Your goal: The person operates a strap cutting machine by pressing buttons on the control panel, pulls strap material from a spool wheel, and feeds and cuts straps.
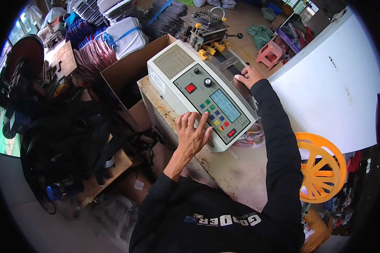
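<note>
A pale box-shaped machine (160, 86) with a grey control panel stands at an angle on a worn worktop. Its panel carries a lit display (225, 105), coloured keys (215, 118), red switches and a round knob (207, 82). My left hand (191, 134) is over the panel's near side, its index fingertip at the keys and the other fingers loosely bent, holding nothing. Beyond the machine's far right side, my right hand (251, 77) reaches with thumb and index finger apart beside a dark feed track (230, 63). Whether its fingertips touch the track is unclear.
Metal parts with yellow fittings (214, 48) adjoin the machine's far end. An open cardboard box (120, 71) stands to the left, near bundled fabric pieces (124, 38) and a dark heap of straps (67, 139). An orange reel (321, 168) and a white panel (331, 80) are right.
</note>
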Tool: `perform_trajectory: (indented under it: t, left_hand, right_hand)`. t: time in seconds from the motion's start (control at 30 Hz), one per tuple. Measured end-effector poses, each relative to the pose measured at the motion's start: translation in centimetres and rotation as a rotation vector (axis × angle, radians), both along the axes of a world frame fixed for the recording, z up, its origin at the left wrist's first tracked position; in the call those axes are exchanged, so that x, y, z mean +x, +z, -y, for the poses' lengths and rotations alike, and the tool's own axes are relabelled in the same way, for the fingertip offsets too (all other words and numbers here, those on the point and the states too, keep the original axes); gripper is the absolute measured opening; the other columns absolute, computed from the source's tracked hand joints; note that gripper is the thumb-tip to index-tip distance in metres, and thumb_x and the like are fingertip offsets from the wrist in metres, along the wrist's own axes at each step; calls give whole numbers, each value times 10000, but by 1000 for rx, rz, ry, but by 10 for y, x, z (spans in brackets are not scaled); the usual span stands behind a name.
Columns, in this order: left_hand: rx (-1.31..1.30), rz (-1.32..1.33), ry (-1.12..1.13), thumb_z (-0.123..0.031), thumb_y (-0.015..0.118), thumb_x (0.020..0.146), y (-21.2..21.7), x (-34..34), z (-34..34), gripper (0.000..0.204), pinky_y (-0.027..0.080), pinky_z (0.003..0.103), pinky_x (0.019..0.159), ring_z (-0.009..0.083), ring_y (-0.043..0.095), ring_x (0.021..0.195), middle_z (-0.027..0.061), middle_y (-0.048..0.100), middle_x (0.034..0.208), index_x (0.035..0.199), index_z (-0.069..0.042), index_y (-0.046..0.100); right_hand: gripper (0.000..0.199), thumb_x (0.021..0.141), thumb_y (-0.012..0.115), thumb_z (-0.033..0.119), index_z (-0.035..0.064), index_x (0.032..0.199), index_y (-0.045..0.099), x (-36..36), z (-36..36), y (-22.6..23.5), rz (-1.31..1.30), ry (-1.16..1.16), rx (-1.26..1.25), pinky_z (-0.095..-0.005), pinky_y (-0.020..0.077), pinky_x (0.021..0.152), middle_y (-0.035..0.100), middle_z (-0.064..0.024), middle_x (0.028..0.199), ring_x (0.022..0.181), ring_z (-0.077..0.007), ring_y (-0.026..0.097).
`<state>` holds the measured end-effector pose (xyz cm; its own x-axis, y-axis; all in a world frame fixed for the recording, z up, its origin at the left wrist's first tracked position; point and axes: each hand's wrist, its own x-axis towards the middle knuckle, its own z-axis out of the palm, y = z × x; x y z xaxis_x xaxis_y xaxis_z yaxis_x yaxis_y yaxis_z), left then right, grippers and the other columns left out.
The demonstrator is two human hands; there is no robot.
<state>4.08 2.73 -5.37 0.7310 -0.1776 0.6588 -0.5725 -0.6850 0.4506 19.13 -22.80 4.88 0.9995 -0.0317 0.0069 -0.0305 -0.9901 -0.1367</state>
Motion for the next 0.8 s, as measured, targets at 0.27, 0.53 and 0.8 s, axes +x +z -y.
perform_trajectory:
  t: [0.27, 0.53, 0.8]
  left_hand:
    - [-20, 5, 65, -197, 635, 727, 3, -1, 4, 391, 303, 436, 910, 274, 419, 1023, 105, 461, 1018, 1099, -100, 565]
    - [-47, 19, 68, -150, 626, 720, 4, 0, 6, 374, 304, 437, 890, 278, 427, 997, 101, 469, 987, 1085, -91, 569]
    - [-44, 43, 99, -182, 646, 706, 2, 2, 7, 378, 319, 424, 895, 265, 434, 1005, 97, 479, 1003, 1070, -108, 577]
  right_hand:
    - [577, 737, 672, 422, -43, 1048, 533, 1, 8, 2, -36, 58, 164, -350, 452, 809, 600, -206, 974, 928, -266, 587]
    - [511, 798, 595, 363, -66, 1074, 554, 0, 34, -5, -51, 130, 129, -378, 420, 868, 584, -248, 1030, 996, -344, 552]
    - [466, 807, 582, 342, -78, 1007, 565, -14, 31, 10, -72, 152, 118, -382, 428, 825, 596, -253, 972, 945, -352, 568]
